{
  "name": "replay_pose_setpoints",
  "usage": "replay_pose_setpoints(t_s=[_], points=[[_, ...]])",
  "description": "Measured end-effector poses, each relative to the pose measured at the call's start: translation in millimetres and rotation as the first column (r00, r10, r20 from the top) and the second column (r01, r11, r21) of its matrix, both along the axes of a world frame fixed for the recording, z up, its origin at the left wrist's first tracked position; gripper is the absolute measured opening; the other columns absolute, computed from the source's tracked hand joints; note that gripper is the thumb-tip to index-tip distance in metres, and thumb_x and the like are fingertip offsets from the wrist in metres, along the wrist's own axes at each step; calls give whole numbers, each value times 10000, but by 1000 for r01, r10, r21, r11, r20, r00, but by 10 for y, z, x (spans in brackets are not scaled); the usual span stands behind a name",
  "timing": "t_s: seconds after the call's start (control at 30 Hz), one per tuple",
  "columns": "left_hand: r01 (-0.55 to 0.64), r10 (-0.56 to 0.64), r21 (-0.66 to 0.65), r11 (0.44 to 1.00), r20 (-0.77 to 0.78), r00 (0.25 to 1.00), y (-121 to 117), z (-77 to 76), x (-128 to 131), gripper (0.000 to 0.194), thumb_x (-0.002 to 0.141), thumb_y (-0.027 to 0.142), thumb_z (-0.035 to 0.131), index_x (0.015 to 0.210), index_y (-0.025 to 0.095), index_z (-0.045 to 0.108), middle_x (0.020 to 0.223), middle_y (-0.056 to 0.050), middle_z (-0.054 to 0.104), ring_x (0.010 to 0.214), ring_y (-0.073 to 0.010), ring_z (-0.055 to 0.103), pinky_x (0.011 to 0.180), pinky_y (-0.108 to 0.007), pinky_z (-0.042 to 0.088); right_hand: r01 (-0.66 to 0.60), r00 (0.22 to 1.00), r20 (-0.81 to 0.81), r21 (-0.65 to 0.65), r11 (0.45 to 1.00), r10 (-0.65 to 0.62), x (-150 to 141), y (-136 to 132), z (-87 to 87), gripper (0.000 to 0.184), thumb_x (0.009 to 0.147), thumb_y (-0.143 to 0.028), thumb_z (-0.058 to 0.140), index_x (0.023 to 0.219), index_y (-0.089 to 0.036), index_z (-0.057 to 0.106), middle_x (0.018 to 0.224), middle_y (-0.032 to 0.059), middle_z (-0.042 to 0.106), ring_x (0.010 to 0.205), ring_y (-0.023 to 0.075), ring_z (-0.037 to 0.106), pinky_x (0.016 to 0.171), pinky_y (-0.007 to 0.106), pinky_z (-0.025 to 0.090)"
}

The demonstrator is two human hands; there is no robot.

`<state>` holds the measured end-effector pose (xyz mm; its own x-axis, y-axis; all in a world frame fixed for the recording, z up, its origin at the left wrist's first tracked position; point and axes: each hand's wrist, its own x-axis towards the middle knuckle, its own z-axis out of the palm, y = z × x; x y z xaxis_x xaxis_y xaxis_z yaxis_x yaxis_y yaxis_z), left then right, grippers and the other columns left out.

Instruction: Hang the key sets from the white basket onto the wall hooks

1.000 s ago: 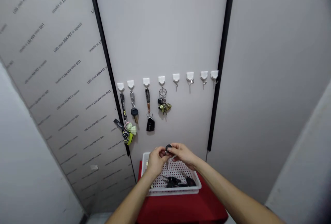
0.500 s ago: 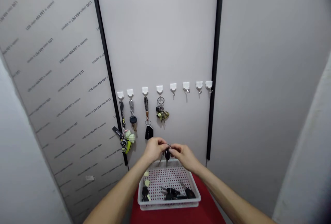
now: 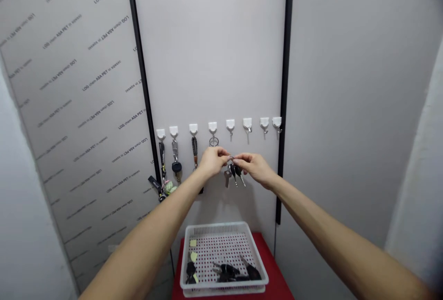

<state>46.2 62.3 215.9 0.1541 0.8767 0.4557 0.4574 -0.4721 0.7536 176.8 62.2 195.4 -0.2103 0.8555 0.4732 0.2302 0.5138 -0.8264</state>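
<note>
My left hand [image 3: 213, 160] and my right hand [image 3: 254, 167] are raised together in front of the wall, both pinching a bunch of keys [image 3: 234, 174] whose blades hang down between them. They sit just below a row of white wall hooks [image 3: 230, 124]. The four hooks on the left carry key sets; my left hand hides most of the fourth set, only its ring [image 3: 213, 141] shows. The hooks to the right hang bare.
A white perforated tray [image 3: 223, 233] rests on a red surface [image 3: 277, 284] below, holding several dark keys [image 3: 228, 271] and small yellow tags. Black vertical strips [image 3: 284, 83] divide the wall panels. A key set with a green charm [image 3: 166, 184] hangs far left.
Both hands have risen from just above the tray to hook height, carrying the bunch of keys. The view has tilted so the tray sits lower.
</note>
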Motion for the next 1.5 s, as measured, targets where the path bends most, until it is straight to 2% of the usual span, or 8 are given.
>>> replay_pose_setpoints(t_s=[0.37, 0.6, 0.73, 0.8, 0.87, 0.97, 1.23, 1.5], points=[[-201, 201, 217, 955, 24, 979, 161, 308, 164, 229, 596, 62, 443, 791, 115, 550, 782, -53, 583, 696, -87, 509, 672, -199, 387, 455, 884, -169, 90, 886, -436, -158, 357, 457, 174, 549, -285, 482, 544, -118, 532, 483, 0, 502, 415, 71, 422, 409, 197, 329], [-148, 157, 173, 974, -41, 987, -59, -44, 67, 255, 602, 77, 435, 828, 127, 541, 805, -44, 578, 713, -92, 506, 694, -209, 383, 531, 847, -40, 128, 838, -530, -72, 415, 307, 227, 584, -282, 449, 687, -122, 573, 610, 45, 569, 551, 118, 496, 541, 241, 377], [-67, 66, -3, 998, -77, 995, -242, -774, -91, 253, 598, 102, 445, 834, 122, 534, 813, -40, 571, 718, -92, 498, 690, -206, 380, 561, 818, -61, 303, 770, -572, -19, 101, -168, 302, 607, -257, 420, 862, -137, 527, 798, 57, 557, 651, 119, 491, 633, 254, 376], [-38, 14, -214, 976, -114, 993, -317, -1257, -161, 265, 596, 108, 438, 846, 98, 525, 804, -55, 571, 718, -99, 500, 669, -198, 382, 469, 858, 78, 282, 837, -507, -40, -88, -620, 291, 617, -221, 394, 856, -122, 527, 794, 65, 557, 670, 117, 488, 655, 245, 370], [-48, -51, -388, 920, -240, 969, -386, -1713, -209, 300, 572, 126, 457, 865, 103, 519, 808, -61, 567, 717, -119, 502, 648, -209, 379, 213, 894, 393, 56, 976, -217, -91, -247, -1144, 262, 595, -190, 410, 804, -124, 555, 729, 56, 574, 629, 113, 496, 615, 222, 374], [-127, -107, -445, 886, -464, 879, -470, -2171, -250, 336, 511, 174, 515, 845, 145, 534, 830, -53, 554, 754, -161, 486, 664, -243, 359, -7, 727, 660, -271, 962, 191, -177, -380, -1797, 330, 485, -262, 545, 798, -163, 568, 727, 34, 583, 647, 141, 502, 566, 216, 364], [-136, -66, -483, 865, -378, 923, -459, -2356, -303, 281, 512, 191, 510, 784, 136, 552, 790, -28, 553, 730, -124, 472, 651, -197, 342, -62, 683, 669, -347, 936, 294, -184, -337, -2087, 437, 469, -407, 558, 849, -191, 544, 736, 6, 572, 642, 126, 479, 523, 192, 320], [-5, -107, -567, 824, -165, 980, -439, -2393, -304, 136, 531, 110, 464, 651, 118, 529, 513, 43, 469, 477, -60, 391, 466, -167, 298, -27, 877, 437, -369, 929, 199, -159, -285, -2230, 126, 594, -153, 420, 628, -130, 539, 544, -14, 511, 517, 73, 429, 489, 171, 318]])
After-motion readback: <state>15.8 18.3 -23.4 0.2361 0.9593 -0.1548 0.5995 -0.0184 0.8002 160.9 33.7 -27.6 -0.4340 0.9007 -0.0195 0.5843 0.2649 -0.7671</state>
